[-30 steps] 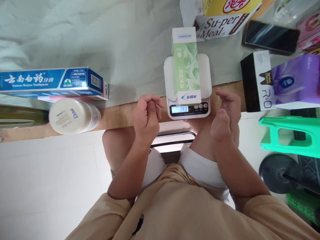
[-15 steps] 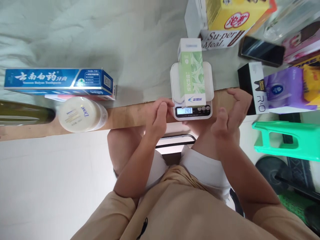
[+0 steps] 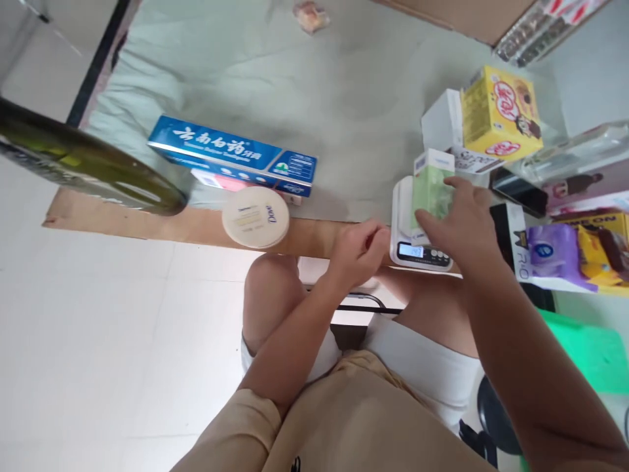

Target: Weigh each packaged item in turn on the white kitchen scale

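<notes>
A white digital kitchen scale point(image 3: 403, 196) lies at the table's front edge, its small display lit. On it rests a green-and-white toothpaste box point(image 3: 428, 190). My right hand point(image 3: 464, 219) reaches over the box from the right, thumb on its near left side and fingers at its far right side, covering part of it. My left hand point(image 3: 358, 249) is closed beside the scale's left edge, at the wooden edge strip, with nothing visible in it.
Left on the table are a blue toothpaste box point(image 3: 236, 151), a round Dove tub point(image 3: 255, 216) and a dark green bottle point(image 3: 98, 160). To the right stand a yellow box point(image 3: 501, 115), a phone point(image 3: 518, 190), a purple packet point(image 3: 553, 252) and a clear bottle point(image 3: 580, 154). A green stool point(image 3: 587, 347) is below.
My right hand has moved from beside the scale onto the green toothpaste box. My left hand stays closed by the scale. The view has turned and shifted, showing more of the table's far side.
</notes>
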The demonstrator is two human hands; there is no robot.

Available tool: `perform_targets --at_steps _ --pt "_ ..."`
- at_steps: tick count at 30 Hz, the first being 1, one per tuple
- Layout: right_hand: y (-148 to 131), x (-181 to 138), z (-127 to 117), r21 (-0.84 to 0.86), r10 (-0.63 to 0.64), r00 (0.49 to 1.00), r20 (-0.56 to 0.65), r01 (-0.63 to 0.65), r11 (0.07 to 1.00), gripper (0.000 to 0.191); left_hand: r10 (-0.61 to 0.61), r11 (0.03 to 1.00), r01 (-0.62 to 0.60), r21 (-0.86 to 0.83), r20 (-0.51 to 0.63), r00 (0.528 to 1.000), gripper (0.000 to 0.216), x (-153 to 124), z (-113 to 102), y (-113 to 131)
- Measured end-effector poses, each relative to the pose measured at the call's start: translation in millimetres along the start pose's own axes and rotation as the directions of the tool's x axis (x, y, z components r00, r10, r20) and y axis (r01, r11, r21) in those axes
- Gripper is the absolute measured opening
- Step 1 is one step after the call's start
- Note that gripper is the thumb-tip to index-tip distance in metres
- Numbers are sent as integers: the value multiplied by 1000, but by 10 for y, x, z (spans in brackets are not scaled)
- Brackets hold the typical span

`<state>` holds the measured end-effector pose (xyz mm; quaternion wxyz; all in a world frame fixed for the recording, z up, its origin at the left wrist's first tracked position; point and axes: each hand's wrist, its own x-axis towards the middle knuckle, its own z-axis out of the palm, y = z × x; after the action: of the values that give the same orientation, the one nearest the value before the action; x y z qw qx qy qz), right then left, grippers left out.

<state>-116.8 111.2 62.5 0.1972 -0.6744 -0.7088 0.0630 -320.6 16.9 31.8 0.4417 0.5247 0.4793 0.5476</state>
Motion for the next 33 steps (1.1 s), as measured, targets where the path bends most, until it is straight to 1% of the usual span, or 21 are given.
perform_targets --at_steps 3,5,7,9,10,11,12,14,17,19,22,25,28,31,33 --pt "30 89 -28 -75 67 998 -14 -68 995 73 -9 997 8 -73 -15 1000 35 -4 -87 53" --pt "-76 153 -76 -46 29 1000 -10 -30 999 72 -41 990 39 -136 -14 999 34 -8 -134 91" --pt "-305 221 -124 21 -38 999 -10 39 999 76 -66 982 64 -175 -7 998 33 -18 -177 124" --pt "-651 292 -162 111 -165 986 -2 165 980 81 -71 979 70 -189 3 997 31 -30 -219 147" --pt "-857 326 -176 152 -246 969 11 241 958 82 -74 979 74 -190 8 997 30 -37 -239 154" --pt "-1076 356 -186 197 -341 940 21 330 923 77 -77 979 78 -189 12 997 29 -41 -260 159" --pt "-1298 381 -192 224 -427 902 60 405 887 71 -83 979 84 -185 15 996 28 -45 -280 161" --pt "-1722 413 -182 231 -549 834 62 523 821 60 -104 979 104 -177 10 995 27 -45 -317 165" --pt "-2214 418 -111 217 -676 733 76 649 729 55 -150 972 147 -184 -4 989 25 -33 -364 177" --pt "-2422 408 -33 223 -729 672 132 696 682 54 -181 966 175 -192 -12 983 23 -22 -388 189" --pt "-2565 410 116 246 -788 583 197 749 616 54 -215 958 206 -200 -20 976 24 -10 -418 214" --pt "-2554 448 299 289 -839 515 176 788 544 58 -224 949 220 -226 9 975 25 -13 -446 250" --pt "-2482 495 465 347 -867 483 120 798 492 61 -230 948 225 -226 5 973 25 -24 -464 282" --pt "-2444 533 524 354 -869 469 156 795 492 60 -236 954 222 -204 -45 971 28 -29 -459 284" --pt "-2439 538 473 327 -866 466 182 802 500 62 -228 958 210 -196 -75 971 28 -29 -445 266"
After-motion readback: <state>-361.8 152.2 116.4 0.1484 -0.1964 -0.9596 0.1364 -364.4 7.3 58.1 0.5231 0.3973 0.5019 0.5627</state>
